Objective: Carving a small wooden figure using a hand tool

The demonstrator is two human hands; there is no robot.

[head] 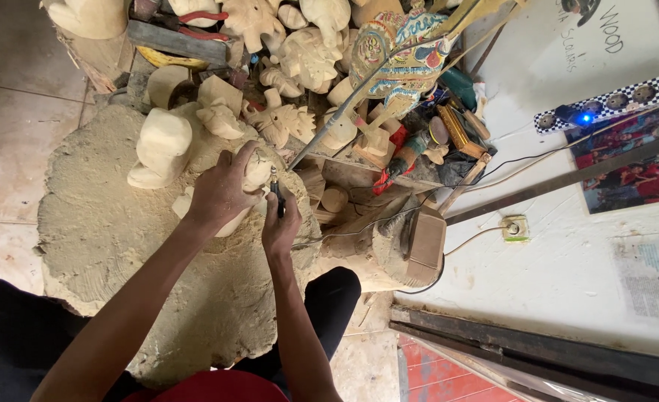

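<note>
A pale wooden carving (255, 175) is being gripped by the left hand (221, 195), fingers wrapped over its top, near the centre of view. A small dark rotary tool (277, 199) is being held closed in the right hand (281, 229), just at 3 o'clock of the carving, tip touching it. Both are being supported on the surface (106, 231), a rough round stump slab coated in sawdust. A blocky unfinished carving (162, 147) is being kept at 10 o'clock on it. More raw carvings (300, 52) are being piled at 12 o'clock, a painted figure (400, 56) among them. A tiled floor (9, 141) is being shown at 9 o'clock, a white wall (568, 275) with a socket (516, 227) at 3 o'clock, a power strip (612, 100) at 2 o'clock.
</note>
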